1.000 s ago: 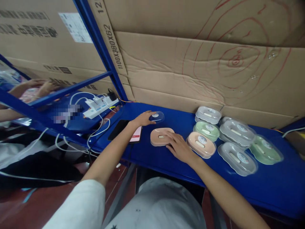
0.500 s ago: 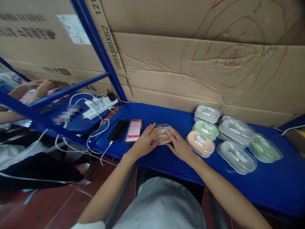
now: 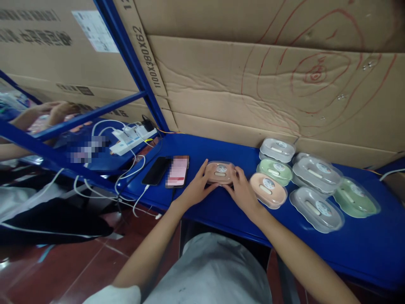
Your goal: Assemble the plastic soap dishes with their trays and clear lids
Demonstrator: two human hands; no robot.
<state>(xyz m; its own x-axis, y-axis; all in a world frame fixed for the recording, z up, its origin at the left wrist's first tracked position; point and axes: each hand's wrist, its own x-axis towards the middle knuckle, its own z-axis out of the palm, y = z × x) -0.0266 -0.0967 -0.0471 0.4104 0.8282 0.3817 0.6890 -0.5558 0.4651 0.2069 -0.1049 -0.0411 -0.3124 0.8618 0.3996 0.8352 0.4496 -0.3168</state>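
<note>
A peach oval soap box with a clear lid (image 3: 220, 172) lies on the blue shelf (image 3: 202, 147) in front of me. My left hand (image 3: 196, 189) grips its left side and my right hand (image 3: 243, 192) grips its right side, fingers curled against the lid's edge. Right of my hands lie several more lidded boxes: a peach one (image 3: 268, 190), a green one (image 3: 274, 169) and a grey one (image 3: 277, 149), with others further right (image 3: 316, 207).
Two phones lie left of the box, a black one (image 3: 156, 170) and one with a lit pink screen (image 3: 177, 171). A white power strip (image 3: 133, 138) with cables sits at the back left. Cardboard boxes (image 3: 253, 84) stand behind the shelf. Another person's hands (image 3: 53, 110) show at far left.
My left hand brought the clear lid from the back of the shelf onto the peach base. Both hands now hold the lidded box by its sides, slightly further from me.
</note>
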